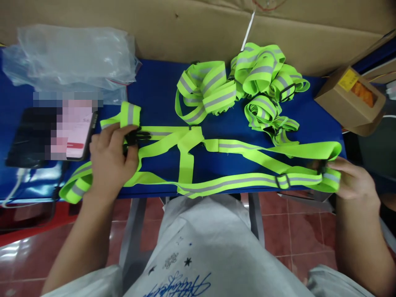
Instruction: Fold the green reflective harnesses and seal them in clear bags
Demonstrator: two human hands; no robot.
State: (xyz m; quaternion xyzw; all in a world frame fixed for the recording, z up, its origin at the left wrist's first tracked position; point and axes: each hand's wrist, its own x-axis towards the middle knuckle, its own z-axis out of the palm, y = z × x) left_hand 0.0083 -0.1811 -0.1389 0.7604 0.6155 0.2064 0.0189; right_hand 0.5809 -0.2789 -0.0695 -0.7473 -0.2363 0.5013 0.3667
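A lime-green reflective harness (238, 181) with grey stripes lies stretched across the blue table's front part. My left hand (111, 152) is closed at its left end, fingers and thumb around a black buckle (133, 137). At the right end my right hand (354, 177) grips a folded part of the strap, with a dark buckle partly hidden beside the fingers. A black slider (282, 181) sits on the lower strap, left of my right hand. Behind the harness lie several bundled reflective straps (206, 88), some coiled, with black fittings among them.
At the left lie clear plastic bags (74, 57), a phone (76, 132) with a lit screen, a black flat object (31, 136) and a white cable (15, 189). A cardboard box (346, 99) stands at the right. Brown cardboard (185, 29) lines the table's back.
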